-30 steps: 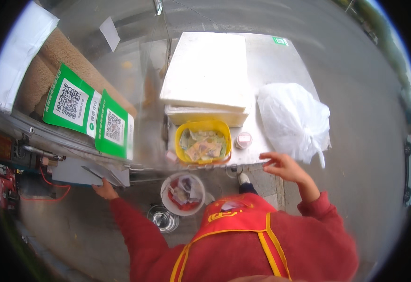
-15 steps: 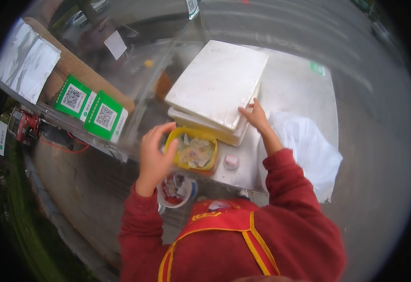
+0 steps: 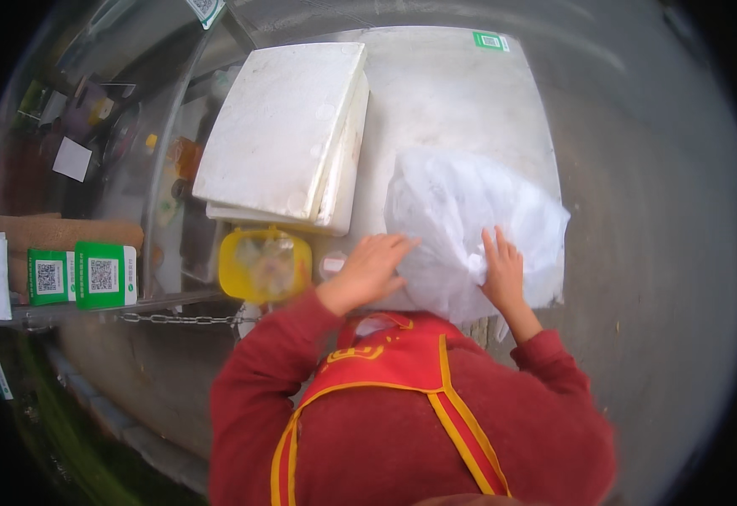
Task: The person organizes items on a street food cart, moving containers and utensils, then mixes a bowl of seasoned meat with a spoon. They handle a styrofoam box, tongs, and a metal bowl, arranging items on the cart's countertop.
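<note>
A white plastic bag, bulging and crumpled, sits on the metal tabletop in front of me. At its left edge is my left hand, fingers stretched toward the plastic and apart; contact is hard to make out. My right hand lies against the bag's right side with fingers spread, beside a gathered knot of plastic. What the bag contains is hidden. Left of my left hand stands a small clear round container with a pink-and-white piece, partly hidden by the hand.
A white foam box with a skewed lid stands at left on the metal table. Nearer me is a yellow tub of blurred paper-like pieces. Green code cards stand by a glass case. A chain hangs below them.
Both hands have moved right to the bag, the right hand leaving the foam box and the left leaving the yellow tub. The view has swung right, shifting the table leftward.
</note>
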Motion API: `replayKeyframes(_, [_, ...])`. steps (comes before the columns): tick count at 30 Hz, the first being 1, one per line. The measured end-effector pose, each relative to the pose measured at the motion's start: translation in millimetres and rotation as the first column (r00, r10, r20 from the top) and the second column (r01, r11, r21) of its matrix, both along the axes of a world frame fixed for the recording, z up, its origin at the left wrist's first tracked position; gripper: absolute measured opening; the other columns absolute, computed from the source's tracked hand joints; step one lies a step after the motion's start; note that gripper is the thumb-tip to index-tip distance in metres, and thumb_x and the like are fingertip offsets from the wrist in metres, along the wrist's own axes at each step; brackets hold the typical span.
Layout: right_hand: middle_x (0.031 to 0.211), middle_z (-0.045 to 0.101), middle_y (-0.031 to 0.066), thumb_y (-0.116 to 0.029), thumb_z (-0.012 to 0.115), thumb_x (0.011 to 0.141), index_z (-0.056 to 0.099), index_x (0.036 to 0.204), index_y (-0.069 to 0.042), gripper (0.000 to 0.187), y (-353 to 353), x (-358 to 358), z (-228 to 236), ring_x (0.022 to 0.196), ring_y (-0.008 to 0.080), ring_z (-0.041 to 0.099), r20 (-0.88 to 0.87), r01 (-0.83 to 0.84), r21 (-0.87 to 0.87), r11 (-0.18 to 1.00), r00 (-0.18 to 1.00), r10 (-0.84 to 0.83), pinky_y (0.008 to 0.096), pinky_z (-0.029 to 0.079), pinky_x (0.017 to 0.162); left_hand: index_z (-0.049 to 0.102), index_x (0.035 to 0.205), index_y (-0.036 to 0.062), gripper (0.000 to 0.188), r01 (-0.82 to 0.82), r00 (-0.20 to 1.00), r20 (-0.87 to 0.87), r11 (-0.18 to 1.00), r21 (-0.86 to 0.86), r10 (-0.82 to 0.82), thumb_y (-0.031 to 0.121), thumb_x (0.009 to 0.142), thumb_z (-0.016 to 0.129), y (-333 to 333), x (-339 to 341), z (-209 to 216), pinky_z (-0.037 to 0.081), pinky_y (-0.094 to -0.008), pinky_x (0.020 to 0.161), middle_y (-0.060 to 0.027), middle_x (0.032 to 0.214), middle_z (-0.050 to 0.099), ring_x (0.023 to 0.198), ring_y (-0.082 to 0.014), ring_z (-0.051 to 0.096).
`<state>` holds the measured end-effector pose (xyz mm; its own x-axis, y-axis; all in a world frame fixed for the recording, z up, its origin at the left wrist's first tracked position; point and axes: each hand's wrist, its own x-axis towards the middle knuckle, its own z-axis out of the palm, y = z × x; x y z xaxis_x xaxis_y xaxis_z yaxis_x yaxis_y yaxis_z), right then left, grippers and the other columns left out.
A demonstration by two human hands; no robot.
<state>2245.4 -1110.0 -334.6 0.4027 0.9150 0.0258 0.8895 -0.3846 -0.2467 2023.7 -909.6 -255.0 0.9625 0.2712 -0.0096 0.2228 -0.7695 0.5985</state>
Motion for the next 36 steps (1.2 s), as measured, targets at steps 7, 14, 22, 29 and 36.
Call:
replayKeyframes(7, [0.083,0.068,0.0183,0.002,0.058,0.072,0.064,0.103,0.0,0.032,37,53,69,0.074,0.0322,0.065,-0.521,0.081,0.376,0.923,0.842,0.139,0.036,0.049,0.07,0.031,0.147,0.0133,0.085,-0.065,0.991,0.13,0.983,0.17,0.043,0.026,0.075,0.076,-22,67,17,0.03,-0.0486,0.108,-0.0174,0.142,0.039,0.131,-0.0339,0.037])
replayKeyframes(14, [0.101,0.066,0.0091,-0.006,0.06,0.081,0.061,0.108,0.008,0.031,-3,117,149,0.09,0.0168,0.06,-0.742,0.475,0.655,0.588,0.554,0.378,0.0301,0.047,0.079,0.032,0.143,-0.0027,0.073,-0.831,0.541,0.242,0.469,0.297,0.805,0.035,0.087,0.062,117,-19,7,0.019,-0.0559,0.111,-0.0234,0.144,0.037,0.135,-0.0406,0.03])
replayKeyframes(22, [0.104,0.064,0.01,-0.008,0.06,0.083,0.059,0.11,0.009,0.032,41,131,116,0.09,0.0169,0.058,-0.749,0.473,0.595,0.649,0.619,0.235,0.0296,0.046,0.079,0.039,0.126,-0.017,0.081,-0.989,-0.143,0.003,-0.143,-0.023,0.99,0.044,0.081,0.065,201,-128,-63,0.046,-0.0429,0.093,-0.031,0.114,0.06,0.106,-0.0437,0.059])
replayKeyframes(29, [0.105,0.064,0.0104,-0.006,0.06,0.083,0.059,0.112,0.009,0.033,94,114,80,0.093,0.0179,0.059,-0.75,0.476,0.472,0.742,0.659,0.054,0.0294,0.046,0.08,0.061,0.11,-0.0055,0.043,-0.611,-0.186,-0.098,-0.193,-0.768,0.978,0.027,0.083,0.068,227,-136,-47,0.049,-0.035,0.089,-0.0182,0.111,0.065,0.098,-0.0304,0.064])
replayKeyframes(36, [0.111,0.062,0.0103,-0.008,0.067,0.083,0.056,0.117,0.007,0.039,102,111,72,0.099,0.0187,0.057,-0.758,0.491,0.349,0.799,0.648,-0.067,0.031,0.045,0.086,0.044,0.128,0.001,0.05,0.274,0.139,-0.388,-0.412,-0.869,0.911,0.007,0.084,0.066,251,-117,44,0.041,-0.05,0.101,-0.0163,0.126,0.052,0.12,-0.0333,0.05])
